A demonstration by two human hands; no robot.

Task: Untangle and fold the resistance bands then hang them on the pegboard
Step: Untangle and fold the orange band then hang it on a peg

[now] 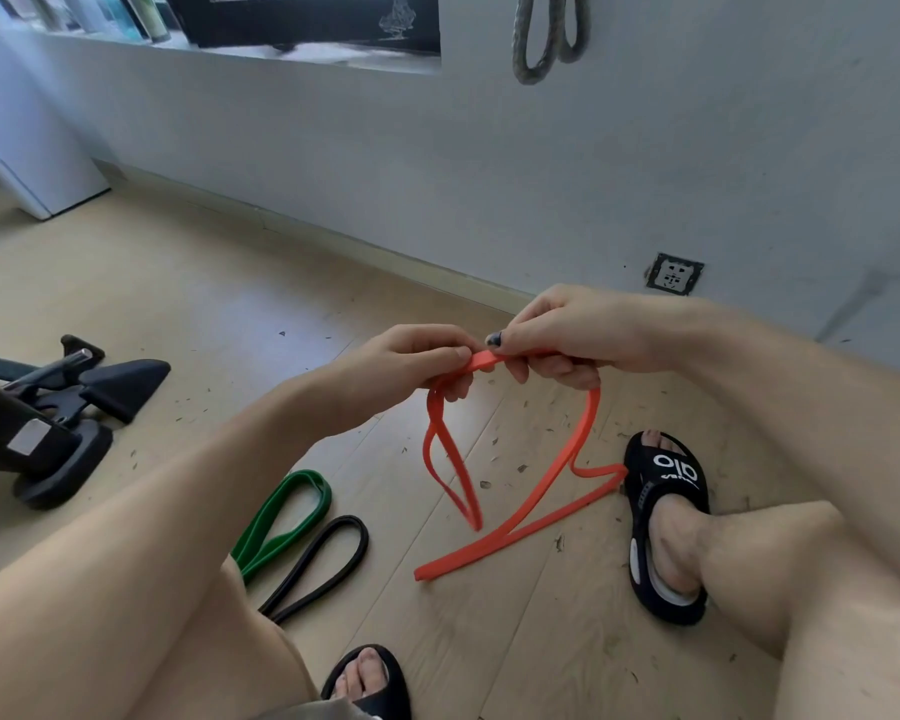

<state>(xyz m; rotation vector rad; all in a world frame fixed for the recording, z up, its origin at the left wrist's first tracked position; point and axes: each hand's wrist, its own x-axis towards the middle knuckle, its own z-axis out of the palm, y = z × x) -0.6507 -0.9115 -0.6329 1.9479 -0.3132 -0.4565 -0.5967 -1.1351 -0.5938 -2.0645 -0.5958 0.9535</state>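
Observation:
An orange resistance band (533, 504) hangs in loops from both my hands down to the wooden floor. My left hand (411, 363) pinches its top fold, and a short loop dangles below that hand. My right hand (567, 337) grips the same fold right beside it, thumbs nearly touching. A long strand runs down to the floor and touches my right sandal (666, 517). A green band (287, 517) and a black band (323, 561) lie looped on the floor by my left leg. A grey band (546, 36) hangs on the wall above.
My left sandal (370, 678) is at the bottom edge. A black equipment base (74, 407) stands on the floor at the left. A wall socket (674, 274) sits low on the white wall. Small debris specks are scattered over the floor (230, 304).

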